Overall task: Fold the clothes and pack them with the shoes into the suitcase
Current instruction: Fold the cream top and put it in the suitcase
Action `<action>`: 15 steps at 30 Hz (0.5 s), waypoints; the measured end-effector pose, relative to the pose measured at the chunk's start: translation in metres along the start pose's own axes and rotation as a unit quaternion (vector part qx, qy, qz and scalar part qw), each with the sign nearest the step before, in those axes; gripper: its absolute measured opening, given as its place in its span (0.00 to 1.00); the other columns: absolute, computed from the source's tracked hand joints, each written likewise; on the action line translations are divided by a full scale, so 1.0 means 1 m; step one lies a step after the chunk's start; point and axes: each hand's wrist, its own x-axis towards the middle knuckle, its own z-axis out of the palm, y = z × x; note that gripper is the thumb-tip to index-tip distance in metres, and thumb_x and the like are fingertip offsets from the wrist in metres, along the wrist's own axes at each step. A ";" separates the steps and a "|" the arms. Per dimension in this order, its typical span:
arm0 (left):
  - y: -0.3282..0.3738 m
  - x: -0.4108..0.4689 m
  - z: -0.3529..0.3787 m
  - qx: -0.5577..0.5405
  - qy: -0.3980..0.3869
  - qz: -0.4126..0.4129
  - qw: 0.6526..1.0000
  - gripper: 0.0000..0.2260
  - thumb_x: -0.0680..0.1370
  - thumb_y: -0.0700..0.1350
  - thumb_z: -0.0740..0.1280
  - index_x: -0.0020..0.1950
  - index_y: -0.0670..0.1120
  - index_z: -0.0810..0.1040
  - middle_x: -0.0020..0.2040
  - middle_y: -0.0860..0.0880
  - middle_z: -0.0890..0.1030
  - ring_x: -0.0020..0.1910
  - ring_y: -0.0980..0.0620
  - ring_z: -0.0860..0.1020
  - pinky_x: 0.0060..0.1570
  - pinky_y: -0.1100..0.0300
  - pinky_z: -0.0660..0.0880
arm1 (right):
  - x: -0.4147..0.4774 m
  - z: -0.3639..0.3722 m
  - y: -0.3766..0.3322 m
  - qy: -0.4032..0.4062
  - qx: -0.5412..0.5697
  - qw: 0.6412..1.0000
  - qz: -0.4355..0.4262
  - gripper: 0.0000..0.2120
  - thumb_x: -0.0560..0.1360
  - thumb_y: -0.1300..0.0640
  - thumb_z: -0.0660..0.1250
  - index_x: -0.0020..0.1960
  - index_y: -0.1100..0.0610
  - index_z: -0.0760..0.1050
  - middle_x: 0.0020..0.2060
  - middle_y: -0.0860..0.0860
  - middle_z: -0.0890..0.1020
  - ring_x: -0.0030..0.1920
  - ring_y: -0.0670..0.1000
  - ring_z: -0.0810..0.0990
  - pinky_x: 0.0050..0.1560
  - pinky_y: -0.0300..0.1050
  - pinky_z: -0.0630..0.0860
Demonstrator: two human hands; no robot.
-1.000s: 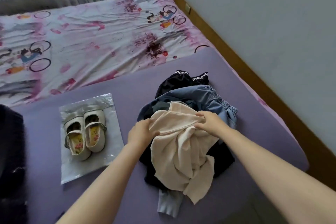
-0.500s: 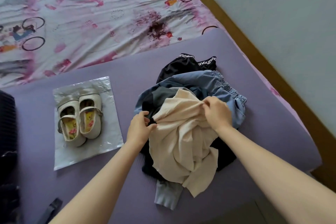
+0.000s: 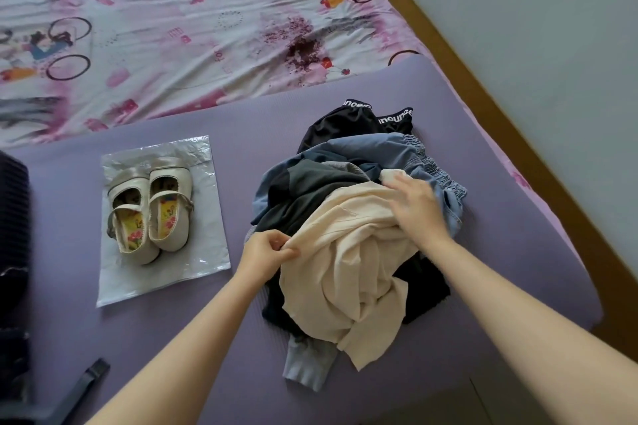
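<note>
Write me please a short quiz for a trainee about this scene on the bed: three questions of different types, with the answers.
1. Multiple choice: which garment does the left hand pinch? A: the black one. B: the cream garment. C: the blue denim one.
2. True or false: the shoes lie on top of the cream garment.
3. Fill the gap: the shoes stand on a clear plastic ____ on the purple mat.
Key: 1 B. 2 False: they stand to its left, apart from it. 3 bag.
</note>
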 end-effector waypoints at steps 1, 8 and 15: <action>-0.002 -0.001 -0.002 -0.014 0.013 0.016 1.000 0.04 0.72 0.40 0.72 0.45 0.47 0.80 0.40 0.56 0.79 0.42 0.56 0.77 0.37 0.73 0.69 | 0.000 0.006 -0.016 -0.042 0.011 0.998 -0.050 0.16 0.74 0.58 0.66 0.62 0.56 0.78 0.65 0.53 0.75 0.67 0.56 0.68 0.68 0.39 0.54; 0.001 -0.002 -0.004 -0.153 0.043 0.053 0.986 0.08 0.71 0.39 0.73 0.47 0.46 0.77 0.42 0.47 0.82 0.42 0.52 0.80 0.43 0.60 0.76 | 0.009 0.046 -0.100 -0.259 -0.057 0.946 -0.186 0.12 0.75 0.54 0.68 0.58 0.52 0.79 0.50 0.47 0.81 0.60 0.47 0.73 0.73 0.43 0.50; -0.028 -0.014 0.015 -0.168 -0.116 -0.065 0.977 0.23 0.68 0.48 0.77 0.59 0.45 0.75 0.53 0.49 0.80 0.52 0.53 0.80 0.51 0.60 0.77 | 0.022 0.033 -0.096 -0.179 0.148 0.964 -0.131 0.10 0.70 0.61 0.71 0.39 0.49 0.73 0.37 0.45 0.77 0.40 0.47 0.73 0.47 0.45 0.70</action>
